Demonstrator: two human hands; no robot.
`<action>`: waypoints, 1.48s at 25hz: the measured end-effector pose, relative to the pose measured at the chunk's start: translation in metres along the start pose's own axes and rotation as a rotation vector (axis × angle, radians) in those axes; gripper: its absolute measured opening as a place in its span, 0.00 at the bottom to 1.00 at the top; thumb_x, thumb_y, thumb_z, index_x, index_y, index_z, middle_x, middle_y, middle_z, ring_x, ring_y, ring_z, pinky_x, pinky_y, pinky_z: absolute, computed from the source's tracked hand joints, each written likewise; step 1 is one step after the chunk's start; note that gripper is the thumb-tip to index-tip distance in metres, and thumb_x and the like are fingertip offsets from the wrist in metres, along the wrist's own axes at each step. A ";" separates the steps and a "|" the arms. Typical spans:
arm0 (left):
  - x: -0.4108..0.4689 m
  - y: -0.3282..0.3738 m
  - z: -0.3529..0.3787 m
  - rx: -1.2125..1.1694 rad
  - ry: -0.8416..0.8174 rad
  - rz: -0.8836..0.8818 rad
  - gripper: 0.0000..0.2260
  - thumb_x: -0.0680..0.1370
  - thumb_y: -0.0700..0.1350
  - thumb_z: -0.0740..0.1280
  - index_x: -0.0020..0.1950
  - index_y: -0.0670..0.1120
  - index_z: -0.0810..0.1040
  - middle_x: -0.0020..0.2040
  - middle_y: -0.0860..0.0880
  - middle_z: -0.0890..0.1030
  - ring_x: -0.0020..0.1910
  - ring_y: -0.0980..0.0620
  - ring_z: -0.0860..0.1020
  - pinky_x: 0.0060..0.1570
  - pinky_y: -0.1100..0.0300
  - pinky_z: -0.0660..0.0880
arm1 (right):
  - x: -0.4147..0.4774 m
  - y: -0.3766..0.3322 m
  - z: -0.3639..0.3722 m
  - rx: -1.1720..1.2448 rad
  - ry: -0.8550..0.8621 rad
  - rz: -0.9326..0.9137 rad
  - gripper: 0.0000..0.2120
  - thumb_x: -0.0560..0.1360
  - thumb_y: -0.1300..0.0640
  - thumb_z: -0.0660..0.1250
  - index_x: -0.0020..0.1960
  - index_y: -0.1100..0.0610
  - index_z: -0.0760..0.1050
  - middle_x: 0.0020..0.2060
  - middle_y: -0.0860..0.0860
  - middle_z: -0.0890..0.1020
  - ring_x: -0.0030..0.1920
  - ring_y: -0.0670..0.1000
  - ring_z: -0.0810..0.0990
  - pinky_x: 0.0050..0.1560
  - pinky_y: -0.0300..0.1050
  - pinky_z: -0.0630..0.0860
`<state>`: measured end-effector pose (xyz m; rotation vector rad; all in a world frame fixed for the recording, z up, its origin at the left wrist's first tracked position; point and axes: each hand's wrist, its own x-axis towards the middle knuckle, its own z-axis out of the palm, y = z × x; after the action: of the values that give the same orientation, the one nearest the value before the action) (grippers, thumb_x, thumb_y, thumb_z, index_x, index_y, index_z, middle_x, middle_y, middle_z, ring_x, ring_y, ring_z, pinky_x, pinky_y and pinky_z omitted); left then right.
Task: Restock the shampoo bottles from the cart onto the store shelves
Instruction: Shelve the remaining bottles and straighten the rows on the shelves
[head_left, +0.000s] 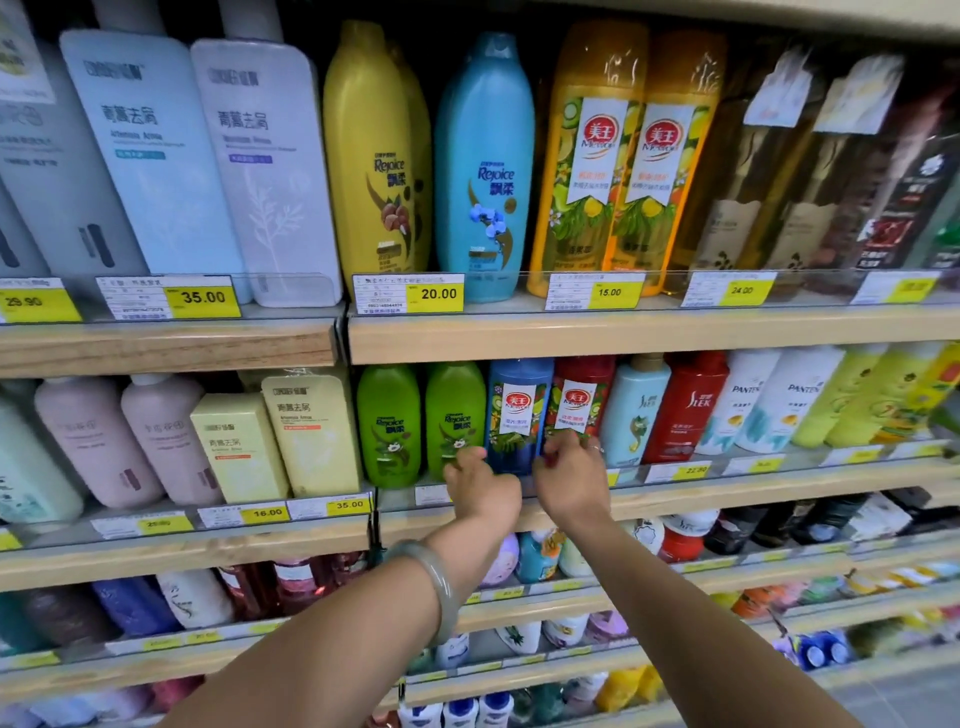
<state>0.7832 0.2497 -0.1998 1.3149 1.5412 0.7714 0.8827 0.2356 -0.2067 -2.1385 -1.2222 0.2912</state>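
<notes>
Pale bracelet (432, 582) sitting on the left wrist, left hand (480, 486) curling its fingers on the blue bottle (519, 410) low left, right hand (569, 480) gripping its low right side, bottle standing on the shelf (727, 492), between green bottle (454, 410) and red bottle (582, 400).

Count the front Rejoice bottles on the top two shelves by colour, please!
Yellow Rejoice bottle: 1
Blue Rejoice bottle: 1
Green Rejoice bottles: 2
Total: 4
</notes>
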 end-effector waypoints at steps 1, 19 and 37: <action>0.001 0.002 0.013 0.029 -0.083 0.025 0.22 0.73 0.33 0.60 0.66 0.42 0.67 0.66 0.42 0.65 0.64 0.43 0.69 0.62 0.57 0.66 | 0.003 0.012 -0.010 -0.054 0.038 0.053 0.13 0.74 0.57 0.62 0.58 0.57 0.71 0.57 0.60 0.73 0.59 0.62 0.72 0.58 0.51 0.71; 0.032 0.025 0.040 0.055 -0.263 0.081 0.20 0.76 0.35 0.62 0.67 0.48 0.68 0.52 0.48 0.75 0.46 0.50 0.74 0.40 0.61 0.70 | 0.035 0.046 -0.033 -0.155 -0.043 0.091 0.21 0.71 0.51 0.65 0.63 0.51 0.68 0.62 0.55 0.62 0.58 0.61 0.73 0.62 0.50 0.70; 0.031 0.048 0.086 0.086 -0.423 0.108 0.17 0.78 0.38 0.63 0.66 0.47 0.71 0.63 0.46 0.75 0.58 0.49 0.74 0.50 0.59 0.72 | 0.057 0.111 -0.081 -0.375 -0.115 0.176 0.21 0.75 0.50 0.60 0.66 0.55 0.66 0.66 0.56 0.69 0.66 0.60 0.68 0.64 0.54 0.68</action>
<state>0.8819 0.2820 -0.1956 1.5219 1.1828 0.4554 1.0291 0.2095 -0.2077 -2.5907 -1.2306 0.2807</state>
